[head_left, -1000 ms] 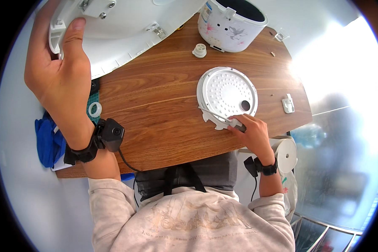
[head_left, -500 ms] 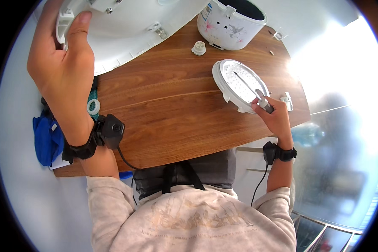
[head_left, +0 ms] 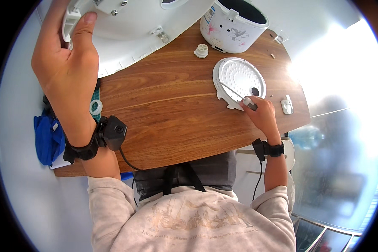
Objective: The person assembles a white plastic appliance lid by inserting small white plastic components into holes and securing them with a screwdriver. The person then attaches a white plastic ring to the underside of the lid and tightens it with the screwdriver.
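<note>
High at the left, my left hand (head_left: 71, 63) grips the edge of a large curved white plastic shell (head_left: 132, 38), thumb on its inner side. Small metal screws and clips show inside that shell, and its upper part runs out of view. My right hand (head_left: 262, 115) is closed around the handle of a screwdriver (head_left: 249, 102), whose thin shaft points up and left. Under the shaft, a round white dimpled disc (head_left: 239, 75) with a dark round spot lies on the table. My right fingertips are at the disc's near rim; whether they touch it I cannot tell.
A white flower-printed cooker body (head_left: 231, 31) stands at the far side of the wooden table (head_left: 164, 122). Nearby are a small white cap (head_left: 201, 51), a white bracket (head_left: 287, 105) and a clear piece (head_left: 281, 37). At left lie a translucent ring (head_left: 95, 107) and blue cloth (head_left: 48, 138).
The tilted disc has come down flatter onto the table. My right hand has shifted left and nearer with the screwdriver. My left hand and the shell have moved slightly right.
</note>
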{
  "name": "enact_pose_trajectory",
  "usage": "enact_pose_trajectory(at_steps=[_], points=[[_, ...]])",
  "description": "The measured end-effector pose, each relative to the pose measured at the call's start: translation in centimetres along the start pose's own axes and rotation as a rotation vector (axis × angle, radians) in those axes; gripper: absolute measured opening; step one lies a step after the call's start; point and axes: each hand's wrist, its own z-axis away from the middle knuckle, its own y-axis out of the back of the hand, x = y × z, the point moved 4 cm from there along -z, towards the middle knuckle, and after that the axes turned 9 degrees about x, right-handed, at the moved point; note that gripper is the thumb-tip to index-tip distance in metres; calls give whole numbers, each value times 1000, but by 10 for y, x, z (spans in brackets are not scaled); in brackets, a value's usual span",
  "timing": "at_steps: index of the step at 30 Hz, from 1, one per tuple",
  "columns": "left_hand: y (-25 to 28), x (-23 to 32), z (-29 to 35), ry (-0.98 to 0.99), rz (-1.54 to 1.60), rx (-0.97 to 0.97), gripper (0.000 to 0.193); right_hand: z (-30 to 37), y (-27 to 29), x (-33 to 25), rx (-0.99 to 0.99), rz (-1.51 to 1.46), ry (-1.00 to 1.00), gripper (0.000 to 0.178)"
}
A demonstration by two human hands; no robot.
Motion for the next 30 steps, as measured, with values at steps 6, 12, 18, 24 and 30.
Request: enact_pose_trajectory(at_steps=[6, 12, 18, 24, 30], points=[[-9, 0, -5, 168, -151, -152, 39, 5, 0, 4, 38, -108, -91, 23], [11, -102, 17, 389, 57, -358, 48, 4, 15, -20, 43, -677, -231, 24], [-34, -99, 93, 1235, 459, -667, 61, -8, 30, -50, 16, -1066, -266, 42], [-28, -92, 166, 1722, 771, -688, 55, -7, 35, -74, -93, -985, -212, 22], [-28, -84, 194, 1801, 822, -764, 60, -4, 27, -61, -175, -878, -204, 23]])
